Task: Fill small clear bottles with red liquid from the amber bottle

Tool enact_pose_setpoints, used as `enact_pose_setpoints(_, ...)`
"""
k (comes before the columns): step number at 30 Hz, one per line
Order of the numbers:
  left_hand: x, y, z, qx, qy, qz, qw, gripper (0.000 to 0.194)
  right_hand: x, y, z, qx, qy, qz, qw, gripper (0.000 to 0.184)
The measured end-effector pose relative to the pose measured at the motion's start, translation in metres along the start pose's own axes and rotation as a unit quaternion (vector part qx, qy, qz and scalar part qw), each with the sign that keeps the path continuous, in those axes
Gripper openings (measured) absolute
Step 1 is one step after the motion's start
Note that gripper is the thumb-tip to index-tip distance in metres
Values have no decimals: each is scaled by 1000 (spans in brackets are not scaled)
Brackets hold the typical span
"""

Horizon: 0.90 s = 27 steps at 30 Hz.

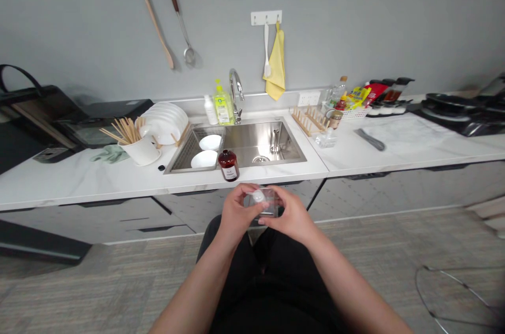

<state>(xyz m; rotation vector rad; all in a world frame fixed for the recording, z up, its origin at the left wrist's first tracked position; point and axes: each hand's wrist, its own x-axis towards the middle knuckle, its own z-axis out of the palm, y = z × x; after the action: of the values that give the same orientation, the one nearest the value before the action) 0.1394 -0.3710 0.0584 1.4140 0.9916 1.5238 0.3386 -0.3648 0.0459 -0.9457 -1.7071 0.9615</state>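
Note:
In front of my lap, below the counter edge, both hands hold a clear square pump bottle (270, 198) with a white top. My left hand (235, 211) closes round its left side, with the thumb near the white pump head (258, 196). From the right, my right hand (292, 214) grips the clear body between thumb and fingers. A reddish-brown bottle (229, 167) with a pale label stands upright at the front rim of the sink, just beyond my left hand.
The steel sink (298, 152) has two white bowls (205, 159) on its left side. Left of it are a white holder (142, 152) of chopsticks and racked plates (169, 115). Behind stands a yellow-green soap bottle (223, 108); a wooden rack (310, 119) is at right.

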Motion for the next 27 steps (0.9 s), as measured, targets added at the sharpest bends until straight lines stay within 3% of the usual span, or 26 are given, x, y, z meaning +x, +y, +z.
enact_pose_setpoints(3, 0, 17, -15, 118, -20, 49, 992, 44, -3, -1, -3, -27, 3, -8, 1000, 80)
enact_pose_setpoints(6, 6, 49, -30, 225, -137, 120, 957, 64, -5, -1, -9, -43, 5, -12, 999, 81)
enact_pose_setpoints(9, 14, 74, -33, 321, -261, 140, 900, 42, -7, -2, -14, -100, 12, -28, 994, 85)
enact_pose_setpoints(11, 17, 81, -29, 391, -283, 126, 867, 23, -8, -4, -17, -142, 18, -43, 989, 85)
enact_pose_setpoints(13, 17, 83, -24, 450, -263, 105, 847, 16, -9, -6, -18, -164, 18, -52, 985, 83)
enact_pose_setpoints(15, 15, 81, -20, 465, -243, 99, 846, 29, -9, -7, -20, -170, 15, -57, 984, 81)
enact_pose_setpoints(18, 11, 79, -17, 424, -260, 117, 860, 36, -8, -8, -25, -169, 13, -67, 983, 80)
enact_pose_setpoints(21, 12, 76, -15, 409, -273, 114, 863, 22, -7, -1, -30, -123, -13, -67, 990, 87)
enact_pose_setpoints(23, 15, 71, -15, 404, -248, 103, 874, 12, -7, 8, -30, -54, -31, -49, 997, 92)
enact_pose_setpoints(27, 19, 59, -19, 306, -217, 164, 912, 37, -10, 27, -25, 72, -24, -20, 997, 93)
